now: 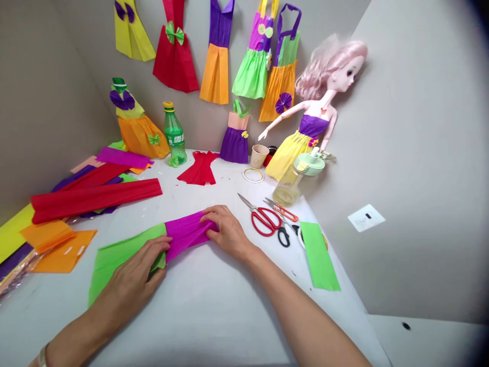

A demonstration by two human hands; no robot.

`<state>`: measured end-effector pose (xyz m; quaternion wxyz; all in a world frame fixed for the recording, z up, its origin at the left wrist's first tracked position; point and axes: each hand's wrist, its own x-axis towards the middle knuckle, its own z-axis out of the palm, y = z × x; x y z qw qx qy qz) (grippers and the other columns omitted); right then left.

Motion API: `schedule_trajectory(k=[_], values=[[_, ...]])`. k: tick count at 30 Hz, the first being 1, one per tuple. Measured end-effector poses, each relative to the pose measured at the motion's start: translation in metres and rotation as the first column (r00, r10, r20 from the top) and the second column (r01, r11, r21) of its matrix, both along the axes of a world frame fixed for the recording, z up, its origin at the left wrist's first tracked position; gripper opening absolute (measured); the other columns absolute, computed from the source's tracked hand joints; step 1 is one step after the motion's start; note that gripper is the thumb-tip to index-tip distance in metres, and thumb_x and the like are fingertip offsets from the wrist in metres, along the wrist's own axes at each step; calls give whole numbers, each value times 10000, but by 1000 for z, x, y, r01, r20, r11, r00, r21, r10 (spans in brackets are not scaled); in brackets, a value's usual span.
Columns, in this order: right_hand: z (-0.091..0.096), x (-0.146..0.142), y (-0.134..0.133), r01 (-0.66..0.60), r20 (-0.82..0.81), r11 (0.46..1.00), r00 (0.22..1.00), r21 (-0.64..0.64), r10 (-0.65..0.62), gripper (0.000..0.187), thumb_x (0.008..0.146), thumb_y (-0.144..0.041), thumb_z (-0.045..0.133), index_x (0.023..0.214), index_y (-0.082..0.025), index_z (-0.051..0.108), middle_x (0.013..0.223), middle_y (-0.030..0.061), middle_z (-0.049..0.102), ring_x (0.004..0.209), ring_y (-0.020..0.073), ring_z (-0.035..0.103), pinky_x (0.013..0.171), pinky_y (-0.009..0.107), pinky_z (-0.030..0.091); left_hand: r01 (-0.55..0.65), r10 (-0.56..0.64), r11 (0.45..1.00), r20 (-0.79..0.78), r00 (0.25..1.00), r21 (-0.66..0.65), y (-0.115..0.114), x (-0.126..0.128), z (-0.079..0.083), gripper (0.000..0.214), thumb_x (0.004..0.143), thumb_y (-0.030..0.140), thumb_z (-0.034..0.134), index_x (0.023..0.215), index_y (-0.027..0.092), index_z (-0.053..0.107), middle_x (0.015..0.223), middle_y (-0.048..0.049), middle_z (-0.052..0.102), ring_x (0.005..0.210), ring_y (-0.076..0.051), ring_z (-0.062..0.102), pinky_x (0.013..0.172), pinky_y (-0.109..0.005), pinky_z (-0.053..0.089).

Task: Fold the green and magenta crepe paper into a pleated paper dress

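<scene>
A length of crepe paper lies on the white table, with a green part [118, 267] joined to a gathered magenta part [186, 234]. My left hand [135, 275] grips the paper where the green meets the magenta. My right hand [225, 229] pinches the far end of the magenta part. The paper between my hands is bunched and narrow, and the green part fans out toward the lower left.
Red-handled scissors [267, 221] and a smaller orange-handled pair [280, 210] lie right of my right hand, beside a green paper strip [319, 255]. Folded crepe sheets [95, 199] lie at left. Beyond stand a pink-haired doll [317, 107], a green bottle [174, 135] and paper dresses.
</scene>
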<state>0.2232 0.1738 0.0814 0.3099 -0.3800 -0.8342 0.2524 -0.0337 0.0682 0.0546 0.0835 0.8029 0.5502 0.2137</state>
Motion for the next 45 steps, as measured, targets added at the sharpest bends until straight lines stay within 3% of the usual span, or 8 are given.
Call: schedule_trajectory(k=[10, 16, 21, 28, 32, 35, 39, 45], values=[[-8, 3, 7, -50, 88, 997, 995, 55, 45, 427, 796, 49, 588, 1132, -205, 660, 1197, 82, 657, 1131, 215, 586, 958, 360, 490, 101, -96, 991, 57, 994, -85, 3, -1, 24, 481, 991, 478, 533, 1435, 305, 471, 1493, -75, 509, 1314, -285, 558, 1075, -428, 484], [-6, 3, -1, -185, 290, 876, 955, 446, 54, 227, 949, -45, 510, 1090, -170, 638, 1255, 151, 624, 1167, 259, 560, 980, 429, 477, 225, -224, 966, 29, 974, -127, 45, -5, 50, 224, 994, 456, 515, 1005, 244, 588, 1053, -43, 620, 982, -233, 612, 859, -343, 510], [5, -2, -8, -327, 424, 756, 903, 568, 72, 254, 1023, -71, 403, 921, -156, 620, 1120, 136, 657, 1099, 234, 570, 973, 391, 467, 423, -393, 857, 158, 906, -294, 81, -3, 39, 196, 953, 350, 621, 836, 233, 514, 871, 8, 569, 830, -181, 540, 719, -269, 435], [4, 10, -6, -208, 453, 841, 890, 499, -48, 245, 965, -9, 420, 900, -163, 598, 945, 108, 651, 846, 225, 566, 791, 373, 481, 435, -362, 865, 290, 886, -249, 86, -5, 16, 248, 983, 325, 617, 809, 226, 471, 839, 26, 538, 779, -159, 509, 707, -257, 400], [2, 24, -4, -27, 343, 936, 934, 351, -101, 326, 910, 12, 421, 1116, -178, 589, 1142, 126, 650, 988, 246, 597, 819, 373, 484, 427, -344, 876, 331, 879, -223, 81, -6, 11, 179, 995, 285, 596, 864, 231, 486, 893, 18, 540, 837, -169, 505, 744, -259, 400], [11, 28, -4, 192, 179, 979, 963, 71, -202, 271, 958, -83, 401, 1132, -205, 569, 1104, 99, 654, 967, 222, 622, 812, 351, 490, 410, -308, 878, 362, 880, -247, 79, -6, 8, 119, 978, 223, 598, 912, 235, 500, 936, 13, 548, 880, -175, 509, 775, -260, 408], [25, 23, -3, 255, -2, 857, 958, -447, -287, 249, 1044, -363, 406, 1175, -213, 555, 920, 38, 666, 784, 175, 620, 715, 299, 487, 419, -267, 853, 431, 862, -311, 80, -10, 10, 89, 959, 186, 581, 988, 247, 524, 1011, 1, 568, 959, -186, 527, 856, -274, 434], [14, 9, -5, 187, 23, 785, 976, -591, -215, 279, 933, -369, 634, 1181, -244, 617, 778, -21, 582, 679, 155, 549, 602, 266, 432, 511, -338, 797, 463, 819, -321, 83, -24, 26, 105, 894, 192, 664, 947, 264, 609, 1091, 2, 620, 1054, -186, 584, 927, -254, 476]])
